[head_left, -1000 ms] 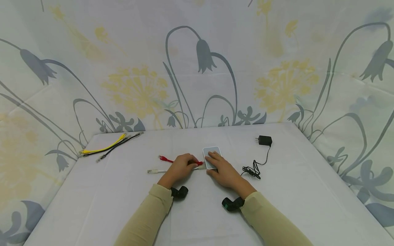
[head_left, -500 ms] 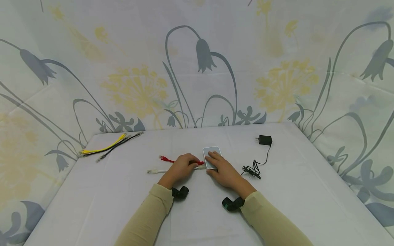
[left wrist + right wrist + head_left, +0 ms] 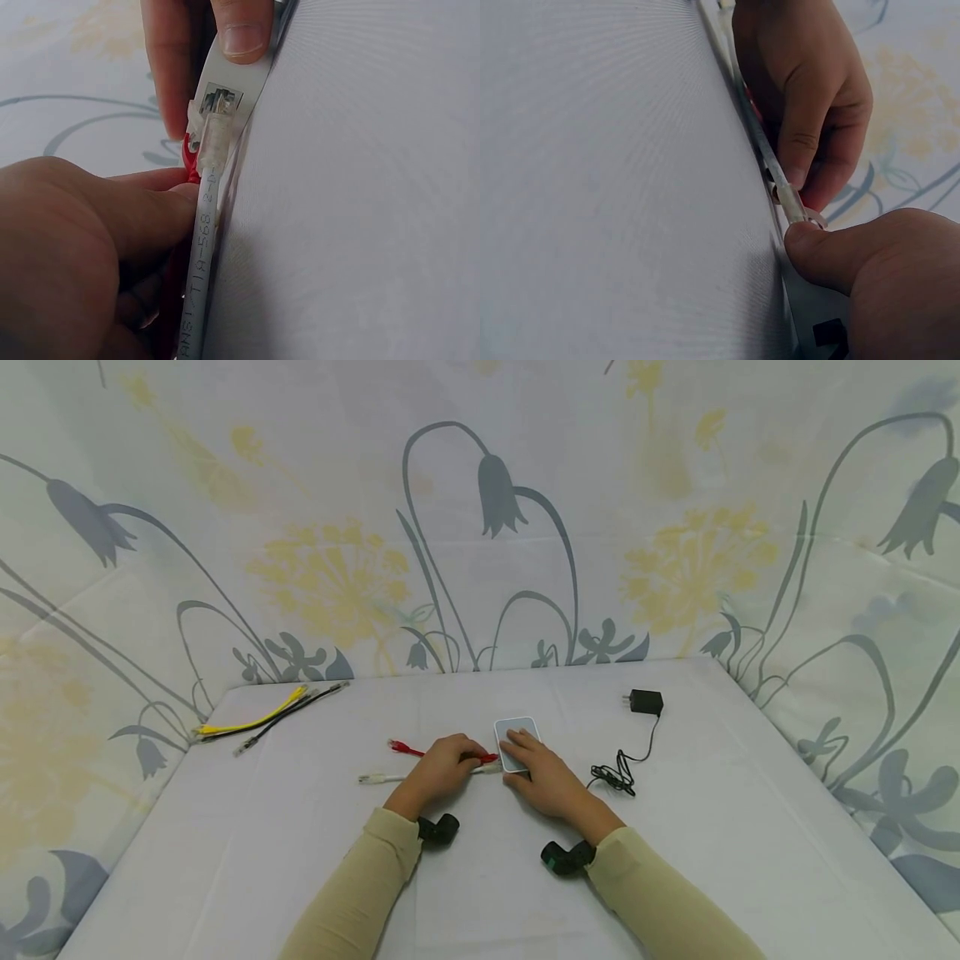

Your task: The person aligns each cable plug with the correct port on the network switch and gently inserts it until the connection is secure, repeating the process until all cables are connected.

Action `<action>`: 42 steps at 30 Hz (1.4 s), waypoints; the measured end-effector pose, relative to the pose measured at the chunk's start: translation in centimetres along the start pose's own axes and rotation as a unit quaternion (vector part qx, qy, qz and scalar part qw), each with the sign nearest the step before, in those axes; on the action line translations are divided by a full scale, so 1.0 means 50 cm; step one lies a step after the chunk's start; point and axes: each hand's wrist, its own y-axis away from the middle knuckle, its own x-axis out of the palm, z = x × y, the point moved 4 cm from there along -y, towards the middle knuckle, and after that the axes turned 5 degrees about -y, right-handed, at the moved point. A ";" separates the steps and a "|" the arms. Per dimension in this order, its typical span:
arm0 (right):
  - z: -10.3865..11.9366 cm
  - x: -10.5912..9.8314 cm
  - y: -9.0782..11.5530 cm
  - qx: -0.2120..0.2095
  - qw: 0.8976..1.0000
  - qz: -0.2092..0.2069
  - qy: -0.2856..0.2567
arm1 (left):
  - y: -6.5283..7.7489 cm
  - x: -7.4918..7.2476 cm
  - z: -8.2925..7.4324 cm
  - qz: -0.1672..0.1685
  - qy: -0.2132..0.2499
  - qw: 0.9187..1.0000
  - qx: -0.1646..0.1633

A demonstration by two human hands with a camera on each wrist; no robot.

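A small white network box [image 3: 517,727] with a grey top lies mid-table under my right hand [image 3: 551,779]. That hand grips it, fingers over the top and thumb at the near edge. With thumb and fingers, my left hand [image 3: 446,763] pinches the red network cable [image 3: 406,748] close to the box's left side. In the left wrist view, the white network cable's clear plug [image 3: 217,139] sits at a port in the box, and the red cable's end [image 3: 190,159] is right beside it, partly hidden. The white cable [image 3: 381,778] runs left beneath my left hand.
Yellow and black network cables [image 3: 262,722] lie at the back left. A black power adapter [image 3: 646,702] stands at the back right, its coiled cord [image 3: 615,778] reaching towards my right hand. Flowered fabric [image 3: 480,593] rises behind the white tabletop [image 3: 480,893].
The red cable has shifted very slightly right, towards the box. Both hands otherwise keep nearly the same place.
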 end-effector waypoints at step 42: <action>0.013 -0.004 0.001 0.004 1.000 -0.006 -0.015 | -0.010 0.001 -0.008 0.002 -0.006 1.000 0.000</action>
